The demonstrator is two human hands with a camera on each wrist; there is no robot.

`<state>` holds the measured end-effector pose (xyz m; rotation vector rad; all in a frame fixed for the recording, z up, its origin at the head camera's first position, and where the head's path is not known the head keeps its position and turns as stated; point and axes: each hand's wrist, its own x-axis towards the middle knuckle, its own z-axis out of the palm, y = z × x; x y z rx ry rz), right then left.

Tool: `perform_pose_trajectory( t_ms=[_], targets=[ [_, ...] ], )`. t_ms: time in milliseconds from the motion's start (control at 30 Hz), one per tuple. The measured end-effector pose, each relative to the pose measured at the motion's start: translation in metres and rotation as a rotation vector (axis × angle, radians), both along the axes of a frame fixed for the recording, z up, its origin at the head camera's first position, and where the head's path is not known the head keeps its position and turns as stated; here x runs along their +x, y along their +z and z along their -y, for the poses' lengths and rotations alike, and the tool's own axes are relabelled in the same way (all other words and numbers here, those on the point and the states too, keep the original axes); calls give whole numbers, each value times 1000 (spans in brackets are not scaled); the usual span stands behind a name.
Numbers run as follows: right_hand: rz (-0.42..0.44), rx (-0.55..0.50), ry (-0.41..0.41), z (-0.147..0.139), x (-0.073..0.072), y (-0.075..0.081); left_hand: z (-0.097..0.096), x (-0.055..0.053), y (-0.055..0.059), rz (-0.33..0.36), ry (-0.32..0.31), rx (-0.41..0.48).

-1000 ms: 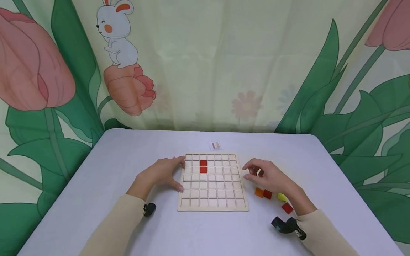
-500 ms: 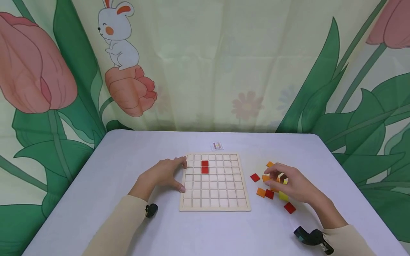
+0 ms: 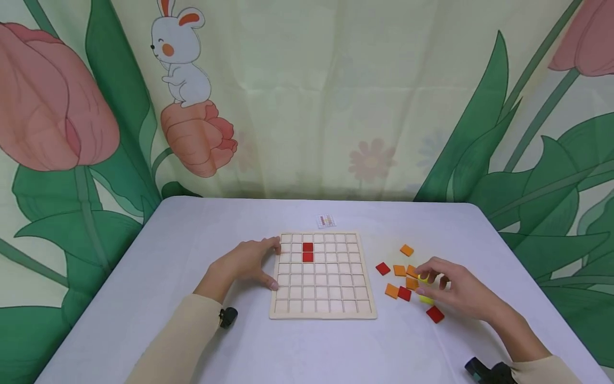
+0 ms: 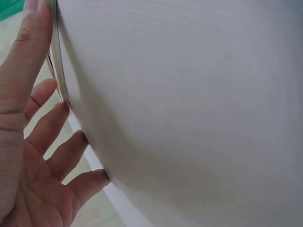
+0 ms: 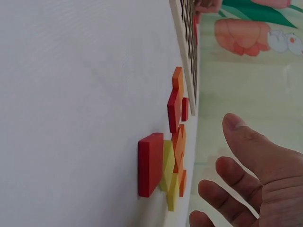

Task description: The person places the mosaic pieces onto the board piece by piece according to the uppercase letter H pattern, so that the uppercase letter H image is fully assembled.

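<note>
A wooden grid board (image 3: 322, 312) lies flat on the white table, with two red square tiles (image 3: 307, 252) stacked in one column near its top. My left hand (image 3: 240, 266) rests at the board's left edge, thumb and fingers spread apart and touching it. Over loose tiles right of the board hovers my right hand (image 3: 455, 288), its fingers bent loosely with nothing visible between them. Beneath or beside it are orange tiles (image 3: 411, 284), a yellow tile (image 3: 426, 300) and a red tile (image 3: 435, 314). The right wrist view shows the red tile (image 5: 150, 165) apart from the fingers.
Beyond the board lies a small printed card (image 3: 326, 221). More loose tiles, including an orange tile (image 3: 406, 250) and a red tile (image 3: 382, 268), lie between board and right hand. A patterned curtain (image 3: 307, 106) hangs behind the table.
My right hand has moved from beside the board's right edge rightward and back over the loose tiles, uncovering several of them. The left hand stays at the board's edge.
</note>
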<state>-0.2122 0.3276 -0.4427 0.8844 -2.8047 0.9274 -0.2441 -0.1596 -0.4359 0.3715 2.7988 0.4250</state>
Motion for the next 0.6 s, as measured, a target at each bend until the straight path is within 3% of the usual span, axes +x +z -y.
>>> perform_pose_trajectory(
  t_ms=[233, 400, 600],
  targets=[
    [24, 11, -30, -9, -1, -4, 3, -1, 6, -9, -11, -13],
    [86, 30, -48, -16, 0, -2, 2, -3, 2, -6, -15, 2],
    [127, 33, -40, -24, 5, -12, -1, -1, -1, 12, 12, 15]
  ],
)
